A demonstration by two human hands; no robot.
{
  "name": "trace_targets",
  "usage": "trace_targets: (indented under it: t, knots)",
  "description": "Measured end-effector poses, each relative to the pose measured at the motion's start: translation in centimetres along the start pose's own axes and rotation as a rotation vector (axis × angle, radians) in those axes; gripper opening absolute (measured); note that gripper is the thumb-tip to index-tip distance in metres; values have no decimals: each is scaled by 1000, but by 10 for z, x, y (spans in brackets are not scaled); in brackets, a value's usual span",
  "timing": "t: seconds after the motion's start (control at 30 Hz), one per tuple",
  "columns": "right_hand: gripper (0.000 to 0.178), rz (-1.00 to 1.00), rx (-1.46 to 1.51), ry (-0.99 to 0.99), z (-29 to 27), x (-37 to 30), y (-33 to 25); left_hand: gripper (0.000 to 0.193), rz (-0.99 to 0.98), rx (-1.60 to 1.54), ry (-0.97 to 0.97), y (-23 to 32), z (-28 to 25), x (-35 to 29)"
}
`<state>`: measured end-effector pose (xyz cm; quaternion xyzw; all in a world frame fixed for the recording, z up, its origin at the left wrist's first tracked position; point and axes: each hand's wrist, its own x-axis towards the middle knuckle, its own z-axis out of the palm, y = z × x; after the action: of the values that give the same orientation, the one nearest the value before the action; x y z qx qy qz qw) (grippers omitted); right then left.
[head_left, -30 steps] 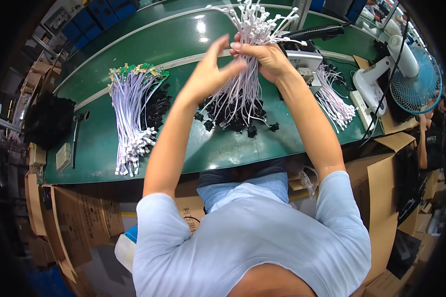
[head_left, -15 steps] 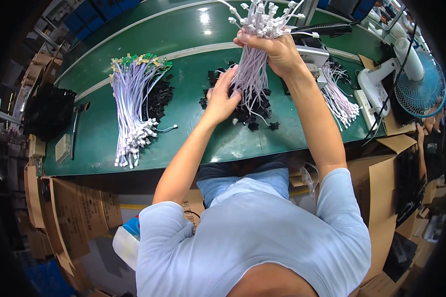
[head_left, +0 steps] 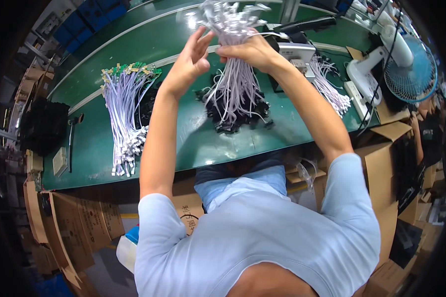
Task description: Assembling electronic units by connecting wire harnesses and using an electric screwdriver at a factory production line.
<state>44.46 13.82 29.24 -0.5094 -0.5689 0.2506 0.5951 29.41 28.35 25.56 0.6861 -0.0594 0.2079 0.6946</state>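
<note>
Fingers (head_left: 233, 49) of the right hand (head_left: 248, 51) grip the cable bundle (head_left: 234, 89)

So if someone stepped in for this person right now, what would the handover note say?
Right hand: shut on the cable bundle, held up above the green bench, black plugs hanging down.
Left hand: open, fingers spread beside the bundle's top, touching or nearly so.
Done: one cable bundle lies flat at left; another at right.
Left: the held bundle is not yet laid down.

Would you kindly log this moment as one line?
right hand: grips cable bundle | left hand: open beside it | bench: green
</note>
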Motion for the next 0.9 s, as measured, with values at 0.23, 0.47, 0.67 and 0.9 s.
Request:
trace_targets:
  t: [0.23, 0.47, 0.67, 0.9]
  knots:
    - [34, -31, -369, 174, -7, 24, -20, 98, -129, 207, -87, 15, 40, 52]
    - [70, -118, -583, 214, -6, 16, 5, 73, 64, 114, 74, -41, 59, 69]
    - [81, 29, -403, 251, -19, -49, -4, 52, 12, -247, 70, -20, 17, 49]
    - [51, -15, -1107, 37, 32, -149, 85, 48, -8, -200, -64, -19, 8, 34]
